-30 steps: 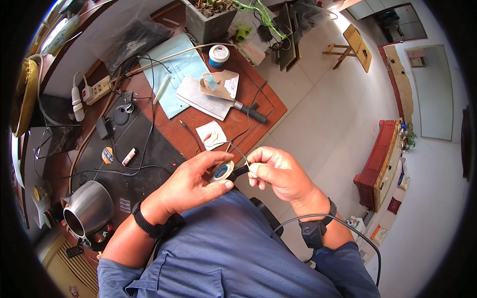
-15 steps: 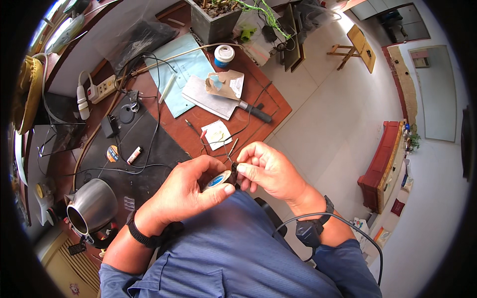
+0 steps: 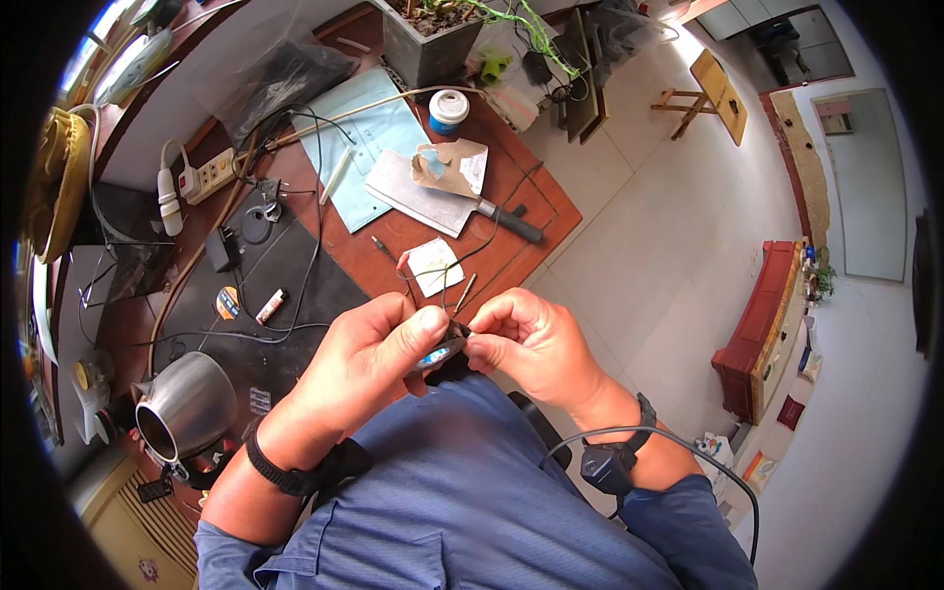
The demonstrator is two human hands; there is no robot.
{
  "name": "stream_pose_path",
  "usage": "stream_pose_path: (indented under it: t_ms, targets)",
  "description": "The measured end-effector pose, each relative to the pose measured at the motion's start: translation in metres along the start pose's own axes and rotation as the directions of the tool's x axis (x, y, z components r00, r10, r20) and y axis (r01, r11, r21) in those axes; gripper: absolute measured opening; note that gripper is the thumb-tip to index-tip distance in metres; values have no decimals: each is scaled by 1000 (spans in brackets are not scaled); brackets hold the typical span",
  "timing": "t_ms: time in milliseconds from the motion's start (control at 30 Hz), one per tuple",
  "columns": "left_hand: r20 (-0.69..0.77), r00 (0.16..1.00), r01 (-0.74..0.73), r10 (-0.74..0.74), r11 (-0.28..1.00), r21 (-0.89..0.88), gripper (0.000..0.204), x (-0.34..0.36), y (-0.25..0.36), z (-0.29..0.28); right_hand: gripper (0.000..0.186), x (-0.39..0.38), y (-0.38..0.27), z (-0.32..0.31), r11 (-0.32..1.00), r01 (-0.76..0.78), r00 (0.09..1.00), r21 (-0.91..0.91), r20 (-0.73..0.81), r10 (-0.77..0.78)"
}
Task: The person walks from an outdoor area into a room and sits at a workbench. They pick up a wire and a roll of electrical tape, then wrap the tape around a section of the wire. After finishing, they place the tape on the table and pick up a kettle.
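head view: the left hand is closed around a flat, round tape roll with a dark rim and a blue centre, thumb pressed along its upper side. the right hand is pinched, thumb against forefinger, on a small dark piece just beside the roll. the exact form of this piece cannot be told.

location: the roll is between the hands, above the wearer's lap and near the edge of the reddish-brown wooden worktop. a thin black cable crosses the worktop toward the fingertips; its junction with the dark piece is not clear.

status (judged): the roll is in hand and fingertip work at its edge appears under way, not complete. whether tape is wound on the cable cannot be told. release of the pinch and setting down of the roll are not yet done.

surroundings: a white paper square lies beyond the hands; a broad metal cleaver with a black handle lies farther back, under a torn brown cardboard piece.
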State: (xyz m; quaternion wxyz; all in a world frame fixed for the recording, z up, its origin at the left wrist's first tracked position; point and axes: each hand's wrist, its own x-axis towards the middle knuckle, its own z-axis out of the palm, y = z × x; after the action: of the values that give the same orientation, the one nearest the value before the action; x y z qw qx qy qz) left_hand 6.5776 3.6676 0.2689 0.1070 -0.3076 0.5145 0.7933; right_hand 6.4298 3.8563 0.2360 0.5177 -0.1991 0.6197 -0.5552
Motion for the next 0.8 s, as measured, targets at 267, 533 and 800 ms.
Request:
stream_pose_path:
  t_ms: [267,533,800]
  targets:
    - [13,1000,23,-22,995,-94,53,-6,6,1,17,-1,-18,3,894,212,976,-394,45,-212]
    - [86,992,-85,93,992,-94,41,-16,5,-7,19,0,-17,3,935,152,988,-319,16,-155]
    - [55,966,-258,254,960,109,24,-9,2,-1,14,-2,-26,5,995,-100,994,-15,52,101]
